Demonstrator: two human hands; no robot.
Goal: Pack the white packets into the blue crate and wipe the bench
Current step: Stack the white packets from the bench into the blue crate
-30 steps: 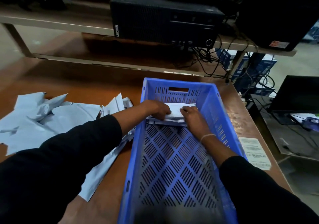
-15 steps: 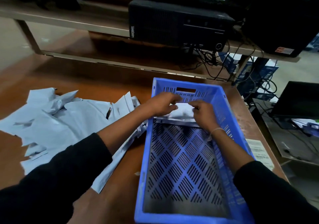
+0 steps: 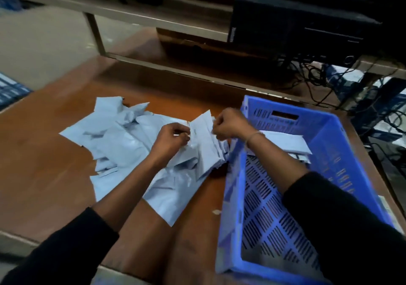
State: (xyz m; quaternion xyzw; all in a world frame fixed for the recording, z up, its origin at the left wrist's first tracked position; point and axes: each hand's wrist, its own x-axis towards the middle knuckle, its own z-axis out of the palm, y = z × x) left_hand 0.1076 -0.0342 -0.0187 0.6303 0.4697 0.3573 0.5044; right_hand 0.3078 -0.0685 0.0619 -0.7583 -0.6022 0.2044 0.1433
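A loose pile of white packets point(image 3: 123, 144) lies on the brown bench point(image 3: 44, 157), left of the blue crate point(image 3: 329, 152). A small stack of packets point(image 3: 287, 141) lies flat at the crate's far end. My left hand point(image 3: 173, 139) and my right hand point(image 3: 230, 124) are both over the pile's right edge, just outside the crate's left wall. Each pinches a side of an upright bundle of packets point(image 3: 206, 144) standing between them. The frame is blurred by motion.
A small white scrap point(image 3: 216, 211) lies on the bench beside the crate. Behind the bench a lower shelf carries a black computer case point(image 3: 296, 27) and tangled cables point(image 3: 318, 78). The bench's right edge runs close to the crate.
Both hands left the packets at the crate's far end and moved left, out over the crate wall, to the pile. They now hold a bundle there. The view swung left.
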